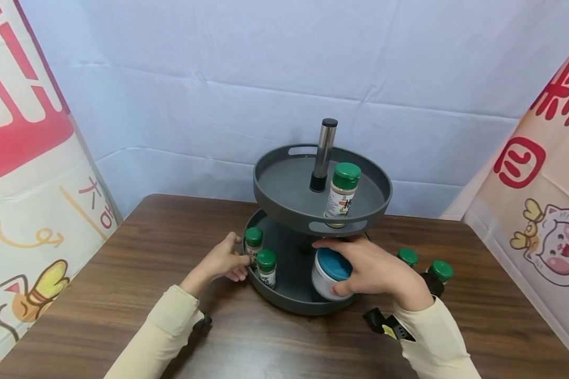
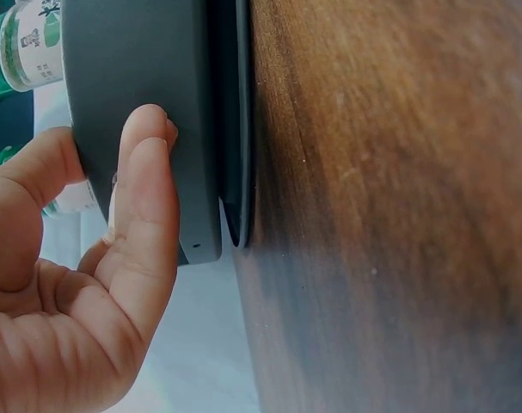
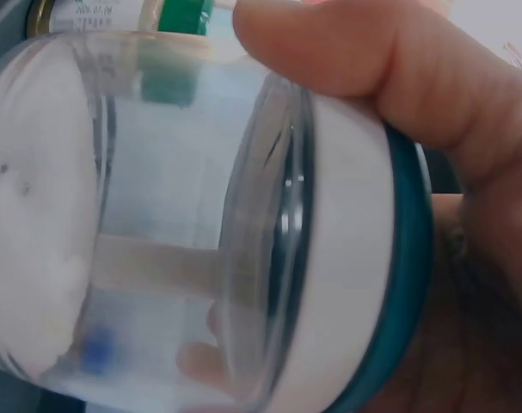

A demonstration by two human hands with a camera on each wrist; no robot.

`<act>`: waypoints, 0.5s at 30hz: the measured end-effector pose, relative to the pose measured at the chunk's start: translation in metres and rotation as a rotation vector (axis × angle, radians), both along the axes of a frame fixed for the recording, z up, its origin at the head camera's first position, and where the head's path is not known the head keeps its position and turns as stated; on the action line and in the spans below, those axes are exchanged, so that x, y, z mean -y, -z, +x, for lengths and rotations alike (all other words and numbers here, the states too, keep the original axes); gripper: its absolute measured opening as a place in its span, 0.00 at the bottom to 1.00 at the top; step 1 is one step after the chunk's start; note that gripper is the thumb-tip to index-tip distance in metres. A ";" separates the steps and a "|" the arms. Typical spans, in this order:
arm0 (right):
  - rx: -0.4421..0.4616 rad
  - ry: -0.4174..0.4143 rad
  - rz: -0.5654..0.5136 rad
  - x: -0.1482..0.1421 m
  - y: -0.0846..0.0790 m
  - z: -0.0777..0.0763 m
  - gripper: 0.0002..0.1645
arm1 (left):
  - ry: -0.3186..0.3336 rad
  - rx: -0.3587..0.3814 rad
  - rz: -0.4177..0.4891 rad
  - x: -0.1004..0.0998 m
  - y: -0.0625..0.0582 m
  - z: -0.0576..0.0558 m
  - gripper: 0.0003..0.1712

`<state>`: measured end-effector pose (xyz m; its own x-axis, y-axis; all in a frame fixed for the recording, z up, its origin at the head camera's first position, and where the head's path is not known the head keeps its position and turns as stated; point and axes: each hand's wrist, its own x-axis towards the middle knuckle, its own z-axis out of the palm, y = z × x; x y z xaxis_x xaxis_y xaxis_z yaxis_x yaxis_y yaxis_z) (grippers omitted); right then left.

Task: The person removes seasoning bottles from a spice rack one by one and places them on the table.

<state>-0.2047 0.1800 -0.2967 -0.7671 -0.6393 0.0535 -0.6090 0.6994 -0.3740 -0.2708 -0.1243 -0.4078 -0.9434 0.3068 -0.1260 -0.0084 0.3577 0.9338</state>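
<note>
Two hands are engaged at a two-tier rack. Right hand (image 1: 370, 263): thumb and fingers curved about a blue-lidded jar (image 1: 326, 284), gripping it near the top. Left hand (image 1: 223, 258): fingers nearly straight and parted from the thumb, at the left edge of the lower tray (image 1: 291, 263).

The left wrist view shows these fingers lying against the tray's outer wall with the thumb at its rim, a contact the head view obscures. The right wrist view shows the jar's clear sides and the white collar under its lid. The jar is located at the right part of the lower tray; whether its base rests there cannot be confirmed.

The upper tray (image 1: 284, 181) overhangs the lower and covers its rear. A metal post (image 1: 325, 150) rises through it. On the table (image 1: 114, 295), two table bottles (image 1: 440, 270), green-capped, are partly hidden by the right forearm.

Jar contents: white matter (image 3: 37, 206) at the bottom, clear space above. Lower tray: two green-capped bottles (image 1: 267, 271) beside the left hand. Upper tray: one upright green-capped shaker (image 1: 341, 197) near the front rim.
</note>
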 end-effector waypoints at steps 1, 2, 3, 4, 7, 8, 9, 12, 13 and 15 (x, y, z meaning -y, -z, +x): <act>-0.003 0.009 -0.001 -0.003 0.000 0.001 0.43 | 0.001 0.000 0.000 0.000 0.000 0.000 0.31; -0.007 0.022 0.001 -0.006 -0.001 0.002 0.43 | 0.000 -0.001 0.000 0.000 0.000 0.000 0.31; -0.009 0.038 0.003 -0.009 -0.002 0.003 0.43 | 0.000 -0.002 0.000 0.000 0.001 0.000 0.31; -0.013 0.052 0.003 -0.012 -0.002 0.003 0.43 | -0.005 -0.001 0.001 0.000 0.001 0.001 0.31; -0.026 0.106 0.022 -0.021 -0.004 0.007 0.42 | -0.009 0.002 -0.005 0.001 0.001 0.001 0.31; -0.029 0.123 0.030 -0.024 -0.005 0.008 0.42 | -0.010 0.006 -0.006 0.001 0.001 0.002 0.31; -0.031 0.137 0.033 -0.026 -0.006 0.009 0.42 | -0.009 0.010 -0.008 0.001 0.001 0.002 0.31; -0.037 0.169 0.038 -0.035 -0.008 0.012 0.43 | -0.009 0.018 -0.018 0.001 0.001 0.002 0.31; -0.038 0.178 0.036 -0.037 -0.010 0.012 0.43 | -0.009 0.015 -0.017 0.001 0.000 0.002 0.31; -0.041 0.193 0.033 -0.042 -0.012 0.014 0.43 | -0.010 0.008 -0.019 0.001 -0.001 0.002 0.31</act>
